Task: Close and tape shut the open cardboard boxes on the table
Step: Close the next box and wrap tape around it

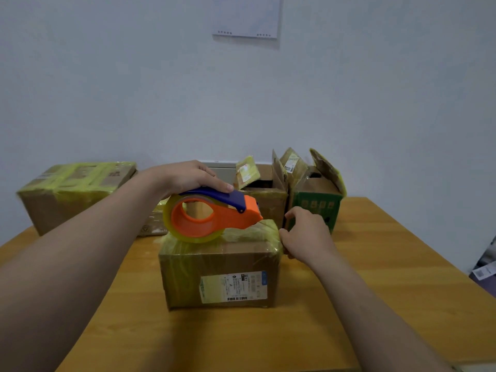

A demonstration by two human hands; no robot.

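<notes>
Head view: left hand (188, 175) grips the orange tape dispenser (214, 218) atop the taped cardboard box (220, 275); right hand (306, 234), fingers (296, 214) curled, holds its right end

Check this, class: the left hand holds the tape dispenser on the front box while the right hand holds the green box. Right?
Wrong in one respect: the head view shows the right hand holding the right end of the front box, not the green box. The rest stands.
</notes>
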